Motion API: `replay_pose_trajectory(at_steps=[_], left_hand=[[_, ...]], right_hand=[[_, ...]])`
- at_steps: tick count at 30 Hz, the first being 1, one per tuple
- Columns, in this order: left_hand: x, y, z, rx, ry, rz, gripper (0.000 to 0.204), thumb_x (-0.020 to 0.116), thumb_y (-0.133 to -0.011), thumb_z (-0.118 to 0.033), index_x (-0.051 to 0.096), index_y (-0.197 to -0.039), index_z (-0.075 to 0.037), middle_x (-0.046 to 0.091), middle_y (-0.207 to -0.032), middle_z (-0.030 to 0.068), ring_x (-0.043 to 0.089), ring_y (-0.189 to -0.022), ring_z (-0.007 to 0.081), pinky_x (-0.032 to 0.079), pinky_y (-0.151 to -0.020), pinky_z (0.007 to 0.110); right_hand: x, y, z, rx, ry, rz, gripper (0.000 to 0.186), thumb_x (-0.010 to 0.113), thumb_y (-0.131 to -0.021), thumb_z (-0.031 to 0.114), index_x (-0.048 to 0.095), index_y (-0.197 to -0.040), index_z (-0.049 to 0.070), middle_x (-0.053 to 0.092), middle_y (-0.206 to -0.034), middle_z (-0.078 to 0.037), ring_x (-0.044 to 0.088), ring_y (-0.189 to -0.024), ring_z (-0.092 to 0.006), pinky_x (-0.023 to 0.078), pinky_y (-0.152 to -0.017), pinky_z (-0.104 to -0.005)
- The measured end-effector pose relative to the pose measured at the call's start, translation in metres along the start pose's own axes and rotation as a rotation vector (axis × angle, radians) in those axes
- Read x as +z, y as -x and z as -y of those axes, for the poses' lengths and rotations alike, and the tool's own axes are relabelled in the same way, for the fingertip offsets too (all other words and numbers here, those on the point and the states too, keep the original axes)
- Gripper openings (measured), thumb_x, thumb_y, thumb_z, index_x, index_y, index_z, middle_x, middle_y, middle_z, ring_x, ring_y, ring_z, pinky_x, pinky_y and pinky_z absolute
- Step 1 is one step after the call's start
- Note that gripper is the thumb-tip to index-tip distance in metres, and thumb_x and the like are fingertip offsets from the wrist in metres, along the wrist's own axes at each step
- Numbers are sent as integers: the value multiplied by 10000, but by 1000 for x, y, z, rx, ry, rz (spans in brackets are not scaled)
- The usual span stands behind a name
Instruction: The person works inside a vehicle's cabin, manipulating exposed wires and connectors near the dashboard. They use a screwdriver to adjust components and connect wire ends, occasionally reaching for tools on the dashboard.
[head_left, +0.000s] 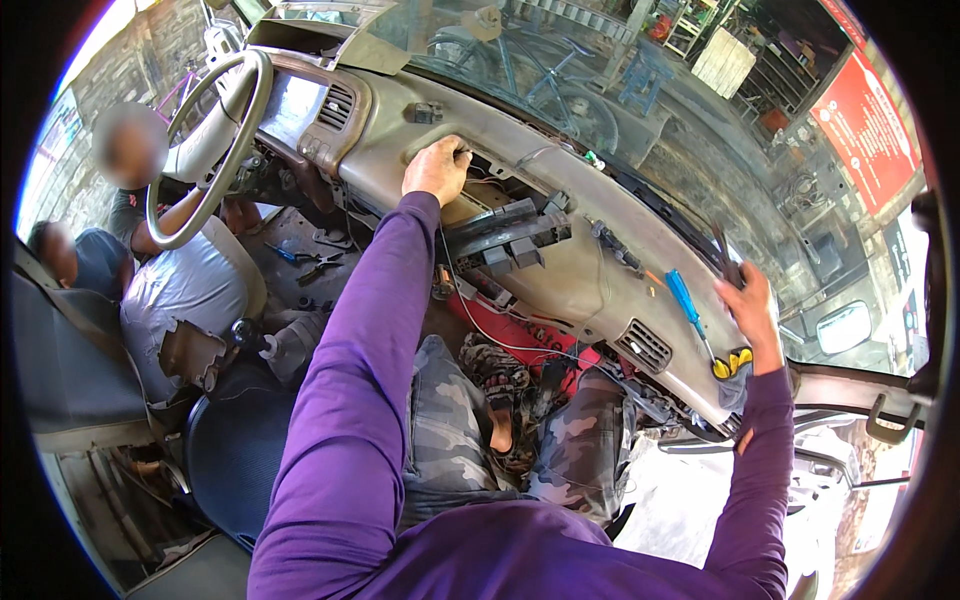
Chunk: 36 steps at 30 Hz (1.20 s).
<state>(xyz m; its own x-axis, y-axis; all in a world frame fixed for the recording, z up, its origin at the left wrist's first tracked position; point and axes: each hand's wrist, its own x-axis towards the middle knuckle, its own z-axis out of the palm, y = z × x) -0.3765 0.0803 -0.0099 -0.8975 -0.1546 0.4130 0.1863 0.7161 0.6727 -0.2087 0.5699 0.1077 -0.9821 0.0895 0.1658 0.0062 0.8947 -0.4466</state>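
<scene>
My left hand (437, 172) is at the edge of an opening in the beige dashboard (590, 280), its fingers curled closed. A small dark bit shows at the fingertips, too little to make out. Just below that hand, black fuse and relay blocks (515, 240) sit in the opening, with thin wires around them. Over the right end of the dashboard, by the windshield, my right hand (752, 310) is closed on a dark, slender tool (724, 255) whose kind is unclear. A blue-handled screwdriver (683, 298) lies beside it, near a yellow-and-black item (735, 363).
A dark connector (615, 245) with wiring rests on the dashboard. At left stand the steering wheel (262, 110) and a silver-covered seat (190, 285); two people are beyond. Pliers (318, 266) and a blue-handled tool (287, 254) lie on the floor. A white wire (475, 325) hangs across my lap.
</scene>
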Motion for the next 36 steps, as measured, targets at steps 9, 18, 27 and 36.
replay_pose_trajectory(at_steps=[9, 18, 27, 36], left_hand=[[-8, -11, 12, -15, 236, 150, 251, 680, -956, -229, 721, -1098, -27, 750, -923, 144, 709, -861, 252, 528, -824, 367], [-7, -14, 15, 103, 421, 197, 181, 666, -958, -152, 732, -1029, 2, 751, -876, 113, 678, -809, 179, 522, -792, 332], [-6, -14, 21, 63, 410, 215, 178, 682, -945, -163, 740, -987, 0, 760, -897, 130, 702, -858, 229, 523, -826, 358], [-6, -17, 26, 61, 497, 267, 142, 669, -967, -115, 742, -1015, -3, 761, -899, 72, 683, -890, 151, 519, -854, 324]], right_hand=[[110, -110, 190, -783, 581, -121, 219, 708, -839, 182, 675, -1001, 37, 614, -1154, -109, 592, -1147, -314, 477, -980, -466], [184, -170, 207, -868, 678, -179, 290, 659, -868, 154, 650, -1115, 3, 455, -1499, -205, 388, -1440, -392, 360, -1122, -657], [193, -171, 216, -952, 741, -169, 321, 698, -864, 201, 630, -1111, 6, 449, -1492, -201, 392, -1429, -394, 370, -1087, -685], [186, -164, 216, -994, 764, -159, 279, 647, -884, 197, 647, -1095, 15, 500, -1430, -199, 445, -1370, -391, 359, -1082, -687]])
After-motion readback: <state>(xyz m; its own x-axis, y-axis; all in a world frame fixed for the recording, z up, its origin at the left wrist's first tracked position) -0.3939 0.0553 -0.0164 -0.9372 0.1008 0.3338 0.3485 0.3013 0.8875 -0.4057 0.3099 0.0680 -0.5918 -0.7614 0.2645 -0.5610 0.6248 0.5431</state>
